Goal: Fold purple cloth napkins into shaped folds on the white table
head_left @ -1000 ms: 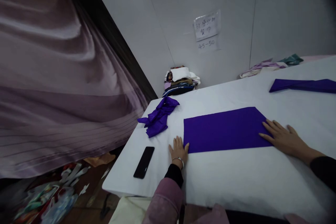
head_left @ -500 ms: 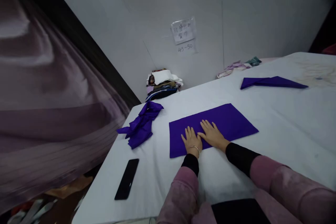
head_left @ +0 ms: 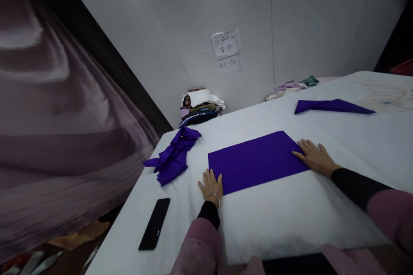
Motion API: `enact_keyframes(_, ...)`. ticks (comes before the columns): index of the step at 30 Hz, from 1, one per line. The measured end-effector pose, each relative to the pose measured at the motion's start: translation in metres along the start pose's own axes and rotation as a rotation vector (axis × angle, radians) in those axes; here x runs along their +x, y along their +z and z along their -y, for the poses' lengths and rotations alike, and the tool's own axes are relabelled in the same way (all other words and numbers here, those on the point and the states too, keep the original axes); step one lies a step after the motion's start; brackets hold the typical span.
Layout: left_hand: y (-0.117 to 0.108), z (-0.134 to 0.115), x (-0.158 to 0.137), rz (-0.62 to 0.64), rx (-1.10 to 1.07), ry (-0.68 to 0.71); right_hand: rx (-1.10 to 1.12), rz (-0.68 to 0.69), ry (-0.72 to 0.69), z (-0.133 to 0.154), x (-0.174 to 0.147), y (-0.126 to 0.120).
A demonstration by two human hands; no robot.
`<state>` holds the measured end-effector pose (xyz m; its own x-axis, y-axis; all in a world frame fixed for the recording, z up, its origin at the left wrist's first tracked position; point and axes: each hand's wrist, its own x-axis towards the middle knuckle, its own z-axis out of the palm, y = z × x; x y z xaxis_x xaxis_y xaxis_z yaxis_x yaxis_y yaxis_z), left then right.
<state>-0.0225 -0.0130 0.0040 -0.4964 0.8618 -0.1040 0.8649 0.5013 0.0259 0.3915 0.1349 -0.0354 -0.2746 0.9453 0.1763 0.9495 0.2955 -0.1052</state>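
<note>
A purple cloth [head_left: 254, 161] lies flat on the white-covered table, folded into a neat four-sided piece with its long edge toward me. My left hand [head_left: 211, 187] rests palm down at its near left corner, fingers spread, a bracelet on the wrist. Over at the right edge of the cloth, my right hand [head_left: 314, 156] lies flat with its fingers stretched out and the thumb on the cloth. Neither hand grasps anything.
A crumpled purple cloth [head_left: 177, 154] lies to the left, with a black phone [head_left: 155, 224] nearer me. A narrow folded purple cloth [head_left: 332, 105] sits at the far right. Folded clothes [head_left: 201, 107] are piled beyond the table, against the wall bearing a paper sign [head_left: 226, 44].
My hands have slid apart from the middle of the purple cloth, the left one to its near left corner and the right one to its right edge.
</note>
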Motion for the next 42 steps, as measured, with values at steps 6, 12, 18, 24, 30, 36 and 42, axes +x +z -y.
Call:
enact_keyframes(6,-0.017,-0.062,0.015,0.002,-0.053,0.188,0.141,0.051,-0.139,0.105,0.030,-0.007)
enact_keyframes(12,-0.011,-0.117,0.051,0.025,-0.023,0.367,0.285,0.221,-0.376,0.223,0.069,0.003)
enact_keyframes(18,0.006,-0.097,0.070,-0.034,-0.078,0.366,0.292,0.195,-0.429,0.201,0.092,0.024)
enact_keyframes(24,0.000,-0.039,0.090,-0.048,-0.044,0.135,0.163,0.136,-0.225,0.110,0.110,0.033)
enact_keyframes(30,-0.004,-0.003,0.098,-0.026,-0.049,0.048,0.090,0.075,-0.065,0.018,0.112,0.038)
enact_keyframes(36,-0.008,-0.009,0.100,-0.025,-0.065,0.073,0.099,0.125,-0.072,-0.001,0.122,0.028)
enact_keyframes(42,-0.027,-0.029,0.116,-0.049,-0.019,0.310,0.158,0.259,-0.413,0.041,0.148,0.001)
